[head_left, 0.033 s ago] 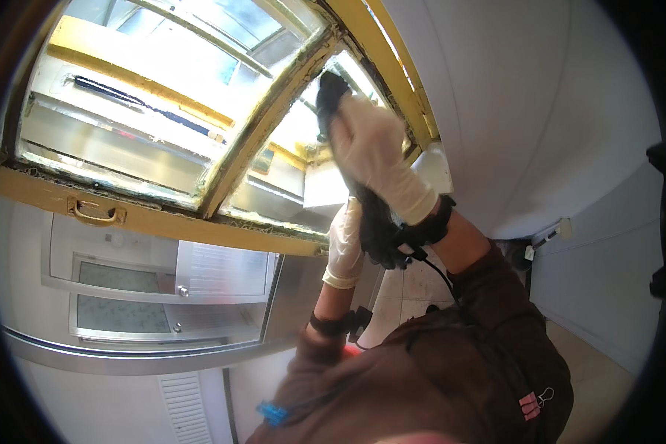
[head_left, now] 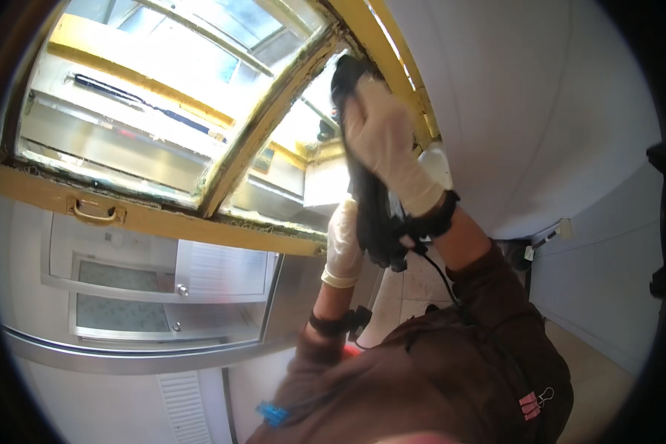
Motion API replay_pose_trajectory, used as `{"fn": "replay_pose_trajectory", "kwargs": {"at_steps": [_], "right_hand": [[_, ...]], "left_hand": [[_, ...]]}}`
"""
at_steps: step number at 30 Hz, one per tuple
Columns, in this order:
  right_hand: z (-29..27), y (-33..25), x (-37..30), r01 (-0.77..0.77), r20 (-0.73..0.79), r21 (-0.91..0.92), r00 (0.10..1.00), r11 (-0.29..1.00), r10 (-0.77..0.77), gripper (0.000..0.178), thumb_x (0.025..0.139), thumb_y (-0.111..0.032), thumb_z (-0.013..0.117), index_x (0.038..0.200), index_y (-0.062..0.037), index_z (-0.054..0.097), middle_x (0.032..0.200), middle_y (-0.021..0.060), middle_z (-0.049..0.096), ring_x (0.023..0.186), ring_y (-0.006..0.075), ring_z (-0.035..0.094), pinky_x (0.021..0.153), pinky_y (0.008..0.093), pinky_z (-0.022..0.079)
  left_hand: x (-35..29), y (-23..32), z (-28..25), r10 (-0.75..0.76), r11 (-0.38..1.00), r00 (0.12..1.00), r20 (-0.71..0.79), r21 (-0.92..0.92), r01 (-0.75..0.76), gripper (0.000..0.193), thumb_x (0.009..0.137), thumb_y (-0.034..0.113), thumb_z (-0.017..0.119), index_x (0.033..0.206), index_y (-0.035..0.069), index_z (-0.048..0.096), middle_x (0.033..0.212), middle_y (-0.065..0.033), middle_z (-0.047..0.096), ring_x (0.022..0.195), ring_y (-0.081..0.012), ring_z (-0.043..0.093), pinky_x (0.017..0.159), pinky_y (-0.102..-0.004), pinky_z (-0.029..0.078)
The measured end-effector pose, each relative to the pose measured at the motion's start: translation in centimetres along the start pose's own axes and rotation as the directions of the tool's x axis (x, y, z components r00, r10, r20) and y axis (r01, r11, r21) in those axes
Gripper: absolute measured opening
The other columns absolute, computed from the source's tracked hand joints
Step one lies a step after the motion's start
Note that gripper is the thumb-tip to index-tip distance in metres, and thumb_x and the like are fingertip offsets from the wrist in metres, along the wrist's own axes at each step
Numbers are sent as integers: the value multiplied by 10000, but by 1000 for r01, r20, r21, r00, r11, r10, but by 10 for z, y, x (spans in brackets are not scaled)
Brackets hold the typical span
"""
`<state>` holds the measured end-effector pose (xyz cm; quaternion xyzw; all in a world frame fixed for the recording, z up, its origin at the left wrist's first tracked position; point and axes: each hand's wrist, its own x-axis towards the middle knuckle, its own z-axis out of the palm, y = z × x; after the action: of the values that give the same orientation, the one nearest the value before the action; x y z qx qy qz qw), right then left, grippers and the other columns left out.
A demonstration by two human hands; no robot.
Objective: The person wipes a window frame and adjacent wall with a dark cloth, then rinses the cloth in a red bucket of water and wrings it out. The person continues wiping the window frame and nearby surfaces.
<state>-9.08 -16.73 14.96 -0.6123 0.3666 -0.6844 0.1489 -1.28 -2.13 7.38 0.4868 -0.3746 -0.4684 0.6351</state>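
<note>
My right hand [head_left: 383,133], in a pale thin glove, is closed on a bunched black cloth [head_left: 350,74]. It presses the cloth to the small right pane [head_left: 300,140] of a yellow-framed window, near the pane's upper right corner. The rest of the cloth hangs below my wrist in dark folds. My left hand [head_left: 343,248], gloved the same way, is lower down beside the hanging cloth and the end of the frame's bottom rail [head_left: 274,239]. Its fingertips are hidden, so whether it grips anything does not show.
A yellow handle [head_left: 96,214] is fixed to the bottom rail. Old paint flakes along the window bars. A metal-edged surface [head_left: 163,362] reflecting white doors stands below the window. At right is a pale wall [head_left: 518,111]. A black cable [head_left: 442,274] hangs from my right wrist.
My right hand has shifted up and slightly right over the pane, taking the black cloth along. My left hand has barely moved.
</note>
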Motion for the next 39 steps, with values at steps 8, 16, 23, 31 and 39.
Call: {"fn": "replay_pose_trajectory", "kwargs": {"at_steps": [8, 16, 23, 31, 39], "right_hand": [[3, 21, -4, 155, 78, 76, 984, 985, -160, 160, 849, -165, 663, 897, -12, 662, 750, 154, 645, 654, 339, 643, 592, 405, 520], [3, 19, -9, 261, 132, 172, 949, 950, -285, 125, 847, -166, 667, 805, -84, 582, 690, 127, 598, 627, 333, 625, 539, 414, 481], [5, 9, -30, 441, 292, 232, 819, 867, -494, 77, 792, -150, 681, 813, -96, 631, 657, 87, 586, 574, 284, 608, 526, 403, 481], [9, -8, -26, 47, 116, 93, 992, 995, -57, 86, 887, -136, 635, 886, -51, 654, 713, 130, 637, 598, 301, 632, 560, 380, 522], [14, -49, -59, 336, 249, 255, 883, 907, -398, 130, 862, -153, 666, 928, -42, 677, 684, 111, 664, 559, 254, 656, 480, 350, 533]], "left_hand": [[4, -7, 4, 4, 997, 1000, -23, 76, -2, 383, 1066, 340, 474, 1119, -21, 592, 1006, -42, 640, 896, -108, 590, 810, -264, 497], [3, -13, -6, -6, 994, 995, 96, 108, -4, 380, 1073, 341, 468, 1088, -14, 603, 974, -39, 648, 835, -74, 580, 706, -225, 475], [-8, -19, -4, 104, 974, 995, -5, 204, -101, 370, 1070, 334, 490, 1105, -15, 608, 1038, -35, 619, 947, -98, 543, 833, -264, 470], [-20, -8, -11, 127, 992, 991, -27, -12, -128, 354, 1068, 296, 468, 1143, -21, 606, 1027, -36, 635, 901, -100, 579, 801, -269, 497], [-49, -3, -33, 119, 964, 990, -81, 248, -96, 467, 1068, 365, 477, 1285, -38, 568, 1120, -49, 646, 1052, -119, 584, 877, -291, 501]]}}
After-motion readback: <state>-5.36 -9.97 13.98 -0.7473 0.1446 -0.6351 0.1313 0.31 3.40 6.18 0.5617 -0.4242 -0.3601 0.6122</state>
